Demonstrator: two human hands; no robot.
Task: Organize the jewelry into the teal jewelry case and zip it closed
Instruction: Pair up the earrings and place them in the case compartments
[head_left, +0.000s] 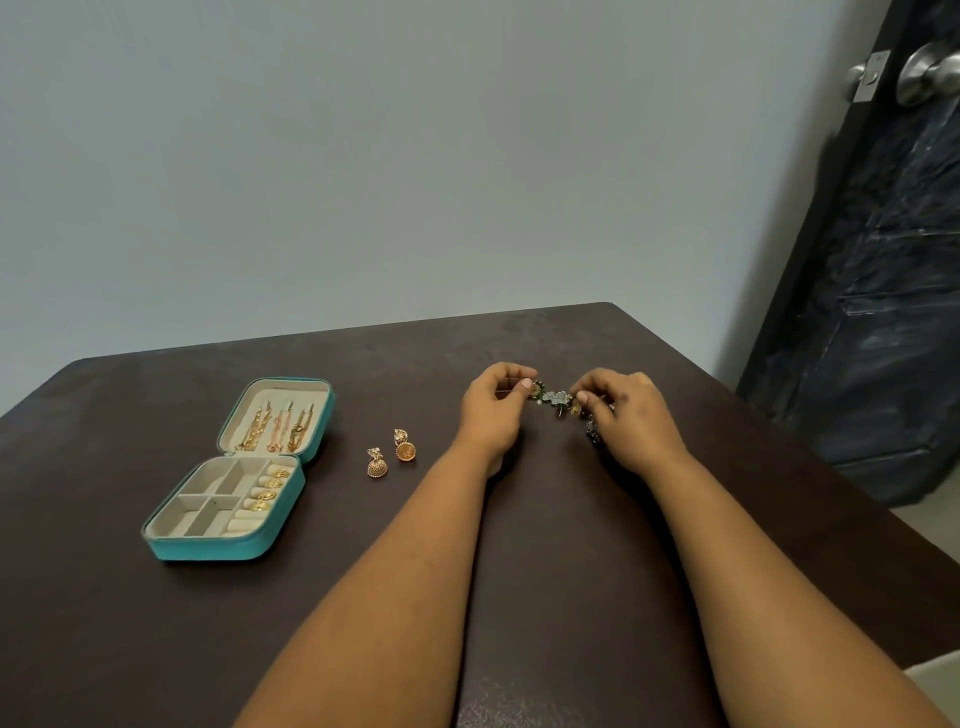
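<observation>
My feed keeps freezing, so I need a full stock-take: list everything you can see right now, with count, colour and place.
teal jewelry case: one, teal outside, cream lining, open flat on the table's left
chains: several, gold and rose, hanging in the case lid
rings: about four, gold, in the ring rolls of the case base
gold earrings: two, gold, loose on the table between case and hands
small jewelry cluster: count unclear, green, silver and dark, on the table between the hands
table: one, dark brown
wall: pale grey-blue, behind the table
door: one, dark, silver knob, far right
left hand: fingers pinching the cluster's left end
right hand: fingers pinching its right end
</observation>
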